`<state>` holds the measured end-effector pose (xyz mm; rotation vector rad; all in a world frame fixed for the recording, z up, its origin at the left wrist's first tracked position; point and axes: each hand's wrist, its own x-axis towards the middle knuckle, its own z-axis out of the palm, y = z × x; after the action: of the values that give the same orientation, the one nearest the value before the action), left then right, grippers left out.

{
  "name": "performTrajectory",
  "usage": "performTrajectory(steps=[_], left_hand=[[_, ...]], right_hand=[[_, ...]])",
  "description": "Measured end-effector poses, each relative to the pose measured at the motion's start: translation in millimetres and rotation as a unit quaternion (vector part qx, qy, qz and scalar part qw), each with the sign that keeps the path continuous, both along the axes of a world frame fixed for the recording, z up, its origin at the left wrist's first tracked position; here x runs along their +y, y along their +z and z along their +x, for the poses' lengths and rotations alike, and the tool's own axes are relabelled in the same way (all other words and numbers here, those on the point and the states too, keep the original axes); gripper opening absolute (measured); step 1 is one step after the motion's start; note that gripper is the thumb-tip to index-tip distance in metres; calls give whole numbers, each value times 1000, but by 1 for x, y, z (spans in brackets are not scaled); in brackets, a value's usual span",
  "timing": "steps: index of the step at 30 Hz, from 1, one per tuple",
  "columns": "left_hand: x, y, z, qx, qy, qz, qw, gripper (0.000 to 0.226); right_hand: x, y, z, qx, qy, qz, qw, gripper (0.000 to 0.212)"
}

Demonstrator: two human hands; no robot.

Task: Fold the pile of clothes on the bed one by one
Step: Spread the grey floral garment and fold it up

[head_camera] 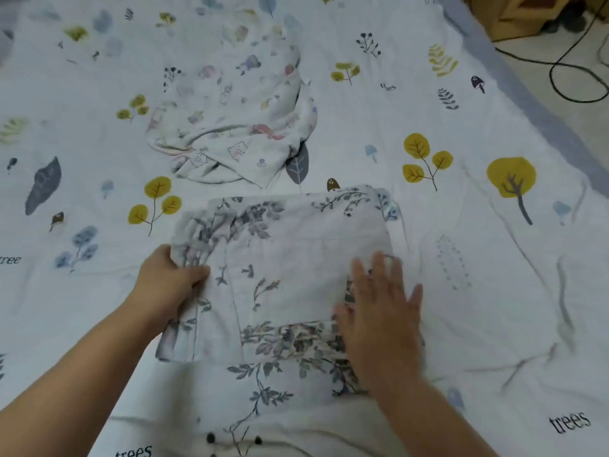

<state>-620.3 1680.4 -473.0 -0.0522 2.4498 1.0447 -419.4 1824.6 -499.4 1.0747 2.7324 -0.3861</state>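
Observation:
A white garment with a grey-blue floral print (283, 258) lies partly folded on the bed in front of me. My left hand (168, 278) grips its left edge, thumb on top and fingers curled under the cloth. My right hand (382, 311) lies flat on the garment's right side, fingers straight and spread, pressing it down. Farther back lies a crumpled white garment with small cartoon prints (237, 127), unfolded and apart from both hands.
The bed sheet (494, 258) is white with yellow trees, grey leaves and the word "trees". Its blue border runs along the right edge. Beyond it, at the top right, are the floor with a black cable (566, 70) and a cardboard box (514, 18).

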Motion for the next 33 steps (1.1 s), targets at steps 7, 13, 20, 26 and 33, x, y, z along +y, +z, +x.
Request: performTrajectory(steps=[7, 13, 20, 26, 33], left_hand=[[13, -38, 20, 241, -169, -198, 935, 74], [43, -80, 19, 322, -449, -244, 797, 70], [47, -118, -5, 245, -481, -262, 800, 64], [47, -110, -6, 234, -491, -258, 798, 70], [38, -103, 24, 330, -568, -162, 737, 67]], right_hand=[[13, 0, -13, -62, -40, -47, 996, 61], [34, -27, -73, -36, -11, 4, 999, 71], [59, -79, -66, -63, 26, -44, 997, 69], [56, -57, -69, -85, 11, -50, 995, 71], [-33, -53, -15, 1, -25, -18, 1000, 68]])
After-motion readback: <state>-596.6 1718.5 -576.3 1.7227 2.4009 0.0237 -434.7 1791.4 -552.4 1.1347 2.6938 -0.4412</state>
